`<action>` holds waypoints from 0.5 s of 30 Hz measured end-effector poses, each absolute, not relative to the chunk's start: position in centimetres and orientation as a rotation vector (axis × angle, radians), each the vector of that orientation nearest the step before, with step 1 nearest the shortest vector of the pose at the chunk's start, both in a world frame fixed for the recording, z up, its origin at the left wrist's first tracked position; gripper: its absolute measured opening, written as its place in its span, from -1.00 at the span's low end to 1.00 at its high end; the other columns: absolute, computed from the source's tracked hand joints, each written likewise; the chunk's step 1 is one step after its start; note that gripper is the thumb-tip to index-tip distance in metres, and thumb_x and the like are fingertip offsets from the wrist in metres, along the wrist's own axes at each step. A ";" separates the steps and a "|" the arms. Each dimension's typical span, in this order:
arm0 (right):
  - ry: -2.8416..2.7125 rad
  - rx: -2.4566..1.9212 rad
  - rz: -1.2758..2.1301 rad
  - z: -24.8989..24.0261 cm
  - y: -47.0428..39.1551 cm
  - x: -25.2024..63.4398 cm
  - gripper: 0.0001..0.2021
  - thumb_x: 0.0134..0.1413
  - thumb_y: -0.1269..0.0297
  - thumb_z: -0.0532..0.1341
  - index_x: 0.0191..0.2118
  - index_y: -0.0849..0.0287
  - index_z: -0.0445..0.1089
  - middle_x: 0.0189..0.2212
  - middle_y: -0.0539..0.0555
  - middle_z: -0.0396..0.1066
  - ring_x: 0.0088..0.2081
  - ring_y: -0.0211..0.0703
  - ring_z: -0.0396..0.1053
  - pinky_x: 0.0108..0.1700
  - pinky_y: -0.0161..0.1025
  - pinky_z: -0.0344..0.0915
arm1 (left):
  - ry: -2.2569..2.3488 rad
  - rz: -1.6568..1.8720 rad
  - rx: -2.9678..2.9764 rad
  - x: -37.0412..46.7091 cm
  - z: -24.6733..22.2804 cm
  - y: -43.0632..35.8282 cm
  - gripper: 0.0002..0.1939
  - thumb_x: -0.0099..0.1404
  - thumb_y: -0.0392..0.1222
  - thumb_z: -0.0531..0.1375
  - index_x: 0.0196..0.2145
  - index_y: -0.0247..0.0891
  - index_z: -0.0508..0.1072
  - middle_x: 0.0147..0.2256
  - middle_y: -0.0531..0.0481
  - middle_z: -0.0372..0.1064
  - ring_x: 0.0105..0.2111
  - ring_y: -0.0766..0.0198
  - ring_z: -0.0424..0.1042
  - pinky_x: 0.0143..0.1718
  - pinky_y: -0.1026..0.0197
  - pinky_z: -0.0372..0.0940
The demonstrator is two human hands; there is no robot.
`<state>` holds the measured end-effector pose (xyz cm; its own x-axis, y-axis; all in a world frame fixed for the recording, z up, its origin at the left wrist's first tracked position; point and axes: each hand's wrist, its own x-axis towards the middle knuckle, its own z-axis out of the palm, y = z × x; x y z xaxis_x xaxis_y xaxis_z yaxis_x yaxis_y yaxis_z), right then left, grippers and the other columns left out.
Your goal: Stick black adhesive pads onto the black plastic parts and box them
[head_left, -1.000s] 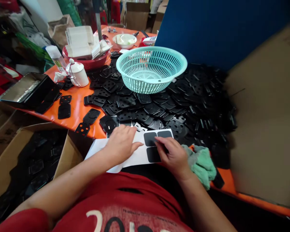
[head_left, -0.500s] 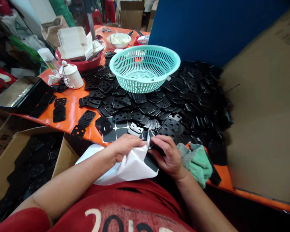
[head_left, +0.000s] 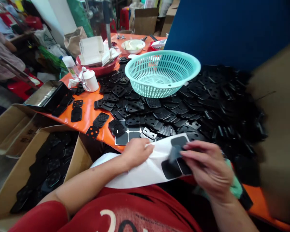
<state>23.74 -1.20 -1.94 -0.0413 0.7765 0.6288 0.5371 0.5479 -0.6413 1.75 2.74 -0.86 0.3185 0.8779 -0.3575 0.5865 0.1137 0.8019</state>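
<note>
My left hand is closed on a white backing sheet, held slack across my lap at the table's front edge. Black rounded-square stickers remain on the sheet's right end. My right hand pinches a dark sticker, smeared by motion, over that end; whether part of it still touches the sheet I cannot tell. Just beyond my hands, a second sheet of black stickers lies on the table, partly covered by black pads and a light perforated piece.
Black pads are heaped over the orange table, with a turquoise basket on them. A lidded white cup and red basin stand left. A carton of pads is below left. A green cloth lies right.
The sheet has been spread out flatter, its stickers now facing up. My right hand has moved right, away from my left, with a sticker in its fingers. The view has swung left.
</note>
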 end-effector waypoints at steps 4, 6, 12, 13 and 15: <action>-1.068 -0.997 0.485 -1.1 -1.1 23.7 -0.84 -0.10 0.38 0.45 -0.35 0.00 0.55 -0.30 0.03 0.44 -0.33 -0.17 0.41 -0.25 -0.14 0.43 | 1.362 0.240 1.964 2.2 -1.3 1.6 -0.68 0.38 -0.01 0.09 -0.15 -0.30 0.49 -0.21 -0.18 0.52 -0.17 0.01 0.48 -0.12 0.04 0.34; -0.950 -0.914 0.754 -1.5 -1.3 23.3 -0.87 -0.08 0.28 0.46 -0.37 -0.03 0.54 -0.34 0.03 0.42 -0.33 -0.14 0.40 -0.29 -0.12 0.46 | 1.274 0.450 2.097 2.1 -1.5 1.1 -0.57 0.38 0.08 0.10 -0.02 -0.33 0.42 -0.11 -0.22 0.49 -0.09 0.02 0.44 -0.04 0.02 0.34; -0.910 -0.897 1.149 -6.0 -1.5 22.4 -0.97 0.15 0.24 0.29 -0.30 -0.07 0.48 -0.33 0.05 0.36 -0.34 -0.10 0.40 -0.35 -0.10 0.43 | 1.551 0.772 2.483 -4.0 0.2 2.2 -0.54 0.41 0.08 0.03 0.01 -0.36 0.40 -0.09 -0.30 0.47 -0.05 -0.01 0.42 0.02 -0.02 0.30; -0.927 -0.876 1.169 -6.5 -1.5 22.4 -0.98 0.17 0.23 0.27 -0.29 -0.06 0.46 -0.33 0.04 0.35 -0.35 -0.11 0.39 -0.36 -0.11 0.41 | 1.777 0.667 2.493 -5.9 0.6 2.4 -0.47 0.38 0.15 0.05 0.01 -0.40 0.39 -0.08 -0.36 0.45 -0.04 -0.09 0.42 0.00 -0.09 0.29; -0.974 -0.816 1.212 -6.9 -1.6 22.2 -0.97 0.18 0.20 0.26 -0.28 -0.03 0.42 -0.36 0.02 0.32 -0.36 -0.12 0.37 -0.35 -0.12 0.39 | 2.197 0.299 2.430 -9.7 1.0 2.6 -0.32 0.30 0.27 0.07 0.01 -0.48 0.37 -0.10 -0.46 0.42 -0.10 -0.24 0.42 -0.13 -0.15 0.32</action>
